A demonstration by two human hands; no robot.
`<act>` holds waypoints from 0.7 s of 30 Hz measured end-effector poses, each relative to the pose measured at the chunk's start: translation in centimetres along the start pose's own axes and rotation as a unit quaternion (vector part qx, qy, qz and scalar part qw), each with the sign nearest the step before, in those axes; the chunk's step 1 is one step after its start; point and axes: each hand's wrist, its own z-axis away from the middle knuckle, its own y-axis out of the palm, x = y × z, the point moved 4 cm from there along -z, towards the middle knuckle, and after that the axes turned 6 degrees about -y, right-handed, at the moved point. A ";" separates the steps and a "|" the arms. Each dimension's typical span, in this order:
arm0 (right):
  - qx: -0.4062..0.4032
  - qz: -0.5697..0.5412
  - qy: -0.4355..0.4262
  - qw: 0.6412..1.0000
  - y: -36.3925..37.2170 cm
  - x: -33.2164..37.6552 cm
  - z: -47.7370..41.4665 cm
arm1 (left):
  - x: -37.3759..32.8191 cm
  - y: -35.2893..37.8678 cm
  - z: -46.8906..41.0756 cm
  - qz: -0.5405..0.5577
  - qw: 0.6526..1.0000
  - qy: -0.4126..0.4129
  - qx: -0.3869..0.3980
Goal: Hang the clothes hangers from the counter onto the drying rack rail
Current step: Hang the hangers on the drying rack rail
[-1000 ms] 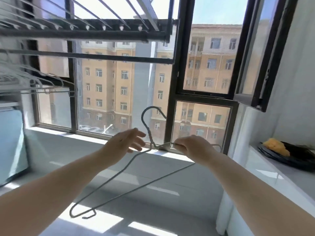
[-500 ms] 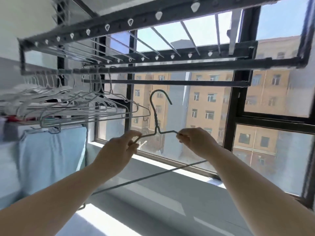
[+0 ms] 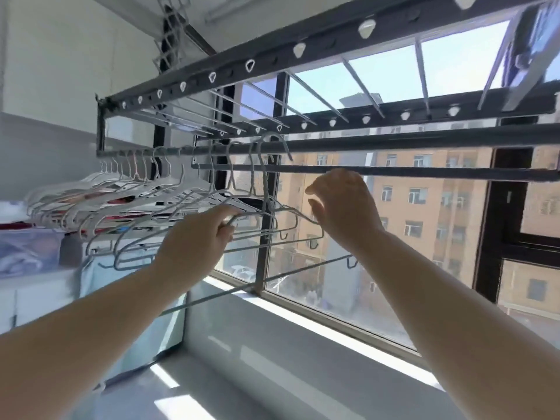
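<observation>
A grey wire hanger (image 3: pixel 264 183) has its hook over the dark drying rack rail (image 3: pixel 394 144), at the right end of a row of several white and grey hangers (image 3: pixel 136 207). My left hand (image 3: pixel 200 241) grips the hanger's left shoulder wire. My right hand (image 3: pixel 342 207) hovers by the right shoulder wire with relaxed, parted fingers; it does not grip the wire. The hanger's long bottom bar slants down to the left below both wrists.
A thinner rail (image 3: pixel 424 172) runs just below the main one, behind my right hand. The rack's upper frame (image 3: pixel 303 47) with white pegs is overhead. A white sill (image 3: pixel 272 359) lies under the window. Storage boxes (image 3: pixel 30 253) and blue fabric stand at left.
Both hands lifted the hanger up and left from chest height, and its hook now sits over the rail. My right hand has loosened off the wire.
</observation>
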 end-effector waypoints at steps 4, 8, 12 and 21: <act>-0.048 0.131 -0.038 0.990 -0.3 -1.6 -2.9 | 0.0 0.7 -3.5 -0.039 0.999 0.021 -0.013; -0.016 0.183 0.013 0.983 0.2 -3.0 -4.5 | 0.4 1.6 -6.0 -0.023 0.999 0.019 -0.017; -0.020 0.187 0.036 0.982 0.5 -3.0 -5.1 | 0.4 2.4 -7.4 -0.016 1.000 0.009 -0.010; -0.015 0.182 0.019 0.983 0.5 -3.0 -5.1 | 0.0 4.7 -8.2 -0.018 0.999 0.004 0.026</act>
